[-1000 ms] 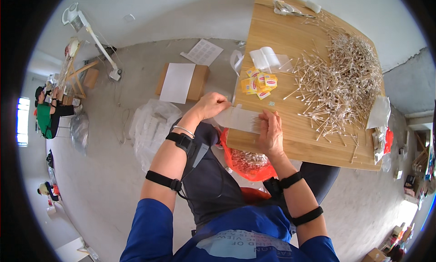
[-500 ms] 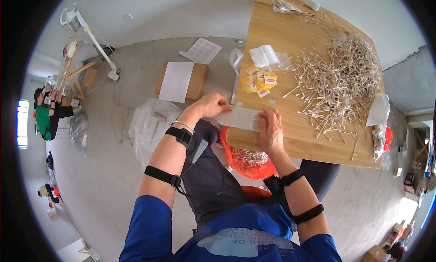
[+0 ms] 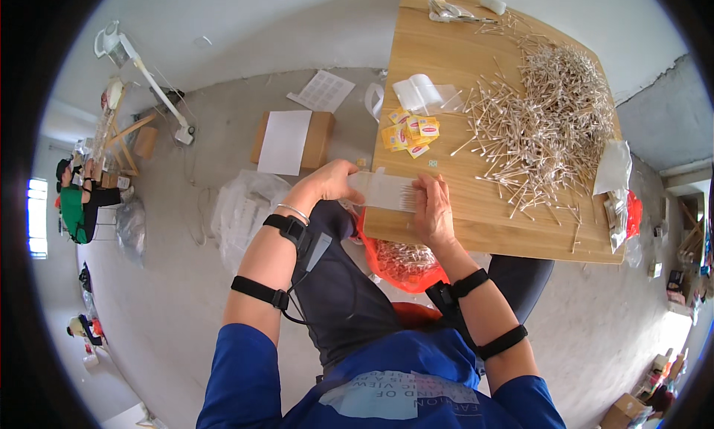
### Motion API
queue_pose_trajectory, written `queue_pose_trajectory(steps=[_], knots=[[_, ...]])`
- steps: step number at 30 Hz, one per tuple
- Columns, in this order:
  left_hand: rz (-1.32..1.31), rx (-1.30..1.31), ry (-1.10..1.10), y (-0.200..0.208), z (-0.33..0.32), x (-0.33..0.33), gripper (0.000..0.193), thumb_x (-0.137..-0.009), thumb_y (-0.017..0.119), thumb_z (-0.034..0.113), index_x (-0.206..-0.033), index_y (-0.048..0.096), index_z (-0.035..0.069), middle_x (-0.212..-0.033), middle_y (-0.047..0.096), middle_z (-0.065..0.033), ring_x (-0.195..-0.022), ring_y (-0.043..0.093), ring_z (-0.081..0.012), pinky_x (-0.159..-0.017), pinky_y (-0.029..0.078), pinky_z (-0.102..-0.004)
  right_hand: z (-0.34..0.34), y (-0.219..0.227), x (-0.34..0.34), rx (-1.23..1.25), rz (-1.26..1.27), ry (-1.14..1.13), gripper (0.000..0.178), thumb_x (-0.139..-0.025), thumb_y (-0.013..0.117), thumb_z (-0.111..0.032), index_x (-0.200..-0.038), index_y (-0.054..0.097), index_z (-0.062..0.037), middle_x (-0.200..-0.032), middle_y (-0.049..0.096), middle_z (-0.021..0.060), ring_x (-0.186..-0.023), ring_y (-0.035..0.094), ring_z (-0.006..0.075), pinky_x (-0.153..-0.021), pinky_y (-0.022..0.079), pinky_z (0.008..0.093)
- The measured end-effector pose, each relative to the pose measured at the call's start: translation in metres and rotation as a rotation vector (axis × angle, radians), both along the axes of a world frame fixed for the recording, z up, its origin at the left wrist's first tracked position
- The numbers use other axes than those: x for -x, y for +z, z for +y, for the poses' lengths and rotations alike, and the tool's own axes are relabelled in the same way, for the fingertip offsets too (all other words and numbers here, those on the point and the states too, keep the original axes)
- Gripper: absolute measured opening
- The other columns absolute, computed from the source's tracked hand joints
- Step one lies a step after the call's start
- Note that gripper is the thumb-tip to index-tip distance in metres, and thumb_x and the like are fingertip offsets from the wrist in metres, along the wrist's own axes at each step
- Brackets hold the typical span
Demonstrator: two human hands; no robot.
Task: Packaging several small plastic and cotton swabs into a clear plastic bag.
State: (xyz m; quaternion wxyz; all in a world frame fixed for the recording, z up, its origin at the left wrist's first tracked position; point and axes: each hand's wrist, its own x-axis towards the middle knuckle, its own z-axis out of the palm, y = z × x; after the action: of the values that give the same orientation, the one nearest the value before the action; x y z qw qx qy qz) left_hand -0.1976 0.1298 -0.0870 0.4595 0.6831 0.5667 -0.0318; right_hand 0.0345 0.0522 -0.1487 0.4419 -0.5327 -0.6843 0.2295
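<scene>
At the table's near left corner lies a flat, clear plastic bag, with a row of white cotton swabs showing at its right end. My left hand is closed on the left end of this bag, fingers bent around its edge. Over the swab end, my right hand has its fingers curled and closed, gripping that side. Its fingertips partly hide the swabs. Just beyond the hands sits a small heap of yellow and white cards.
A big pile of loose cotton swabs covers the right of the wooden table. Clear bags lie behind the cards. Below the edge hangs a red bag of swabs. A cardboard box stands left; a person sits far left.
My left hand has drawn slightly left and now wraps more of the bag's end. My right hand keeps hold of the swab end. The whole view has shifted a little.
</scene>
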Motion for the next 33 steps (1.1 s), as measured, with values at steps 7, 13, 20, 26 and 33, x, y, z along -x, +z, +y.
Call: queue_pose_trajectory(steps=[7,13,20,26,33], knots=[[-0.05,0.01,-0.084,-0.006,0.007,-0.01,0.049,-0.062,0.086,0.02,-0.104,0.069,0.0,-0.098,0.072,-0.0155,-0.088,0.067,-0.0256,-0.081,0.05,-0.0359,0.0,-0.005,-0.009,-0.009,-0.074,-0.008,0.026,-0.09,0.05,-0.002,-0.116,0.051,-0.0012,-0.1,0.06,0.0156,-0.101,0.055,0.0398,-0.107,0.034,0.0514],[0.023,-0.605,0.145,0.001,-0.012,-0.022,0.04,-0.073,0.079,0.016,-0.107,0.061,0.002,-0.105,0.066,-0.0164,-0.101,0.061,-0.0327,-0.088,0.049,-0.0401,0.002,-0.005,0.002,-0.015,-0.025,0.026,0.031,-0.088,0.049,0.001,-0.119,0.049,0.0,-0.1,0.059,0.0167,-0.105,0.054,0.04,-0.108,0.033,0.0527],[-0.183,-0.947,-0.211,-0.041,-0.079,-0.096,0.063,-0.082,0.066,0.014,-0.137,0.041,-0.002,-0.139,0.044,-0.0203,-0.132,0.039,-0.0395,-0.112,0.03,-0.0469,0.001,0.0,-0.009,-0.039,0.088,0.019,0.04,-0.084,0.048,0.0,-0.124,0.047,0.0018,-0.101,0.057,0.0182,-0.106,0.054,0.0366,-0.111,0.029,0.0509],[-0.164,-0.908,-0.11,-0.049,-0.077,-0.096,0.059,-0.084,0.068,0.021,-0.134,0.046,0.0,-0.138,0.046,-0.0164,-0.13,0.041,-0.0375,-0.109,0.034,-0.0466,-0.004,0.023,-0.07,0.011,-0.321,-0.428,0.045,-0.076,0.061,-0.003,-0.121,0.051,-0.0019,-0.119,0.053,0.0185,-0.113,0.047,0.0364,-0.1,0.034,0.0484],[-0.17,-0.916,-0.119,-0.049,-0.077,-0.103,0.047,-0.081,0.071,0.019,-0.122,0.055,0.001,-0.129,0.051,-0.0135,-0.125,0.045,-0.034,-0.107,0.038,-0.0455,-0.002,0.004,-0.113,0.128,-0.491,-0.637,0.033,-0.082,0.065,-0.016,-0.114,0.059,-0.0104,-0.118,0.051,0.0082,-0.113,0.043,0.0324,-0.097,0.033,0.0489]])
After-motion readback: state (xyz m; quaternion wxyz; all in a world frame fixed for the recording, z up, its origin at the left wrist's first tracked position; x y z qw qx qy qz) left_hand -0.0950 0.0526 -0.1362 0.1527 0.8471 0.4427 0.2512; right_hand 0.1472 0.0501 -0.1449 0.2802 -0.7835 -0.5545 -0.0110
